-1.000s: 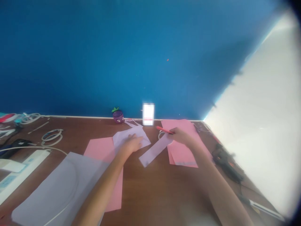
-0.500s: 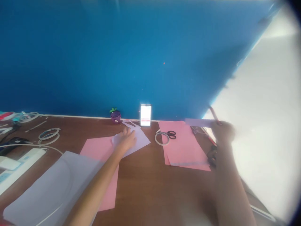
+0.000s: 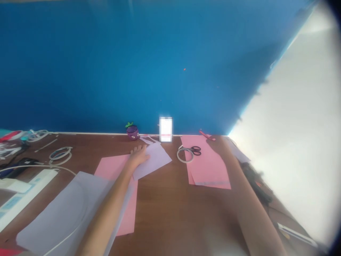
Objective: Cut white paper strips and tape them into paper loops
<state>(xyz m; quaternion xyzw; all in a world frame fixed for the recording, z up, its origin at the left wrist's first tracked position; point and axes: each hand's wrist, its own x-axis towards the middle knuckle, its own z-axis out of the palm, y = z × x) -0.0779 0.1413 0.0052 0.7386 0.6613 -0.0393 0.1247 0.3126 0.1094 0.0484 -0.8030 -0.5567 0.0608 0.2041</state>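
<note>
My left hand [image 3: 139, 155] lies with fingers apart on the left part of a small lilac sheet [image 3: 154, 161]. My right hand [image 3: 216, 139] is at the back right, holding a red pen-like object [image 3: 204, 134] that points up to the left. Under and beside that hand lies pink paper [image 3: 206, 167]. Black-handled scissors [image 3: 196, 150] and a white tape ring [image 3: 185, 155] rest on its left part. Another pink sheet [image 3: 129, 209] and a large lilac sheet [image 3: 61, 209] lie beneath or beside my left forearm.
A purple cup [image 3: 132, 133] and a bright, blurred-out upright rectangle [image 3: 166, 129] stand near the blue wall. Rings [image 3: 60, 155], cables and a white power strip [image 3: 29, 197] occupy the left side. A lilac piece [image 3: 239, 153] lies beyond my right forearm.
My right hand has moved left, carrying the red object; the lilac piece that was beside it now lies at the right. My left hand has shifted slightly left on the small sheet.
</note>
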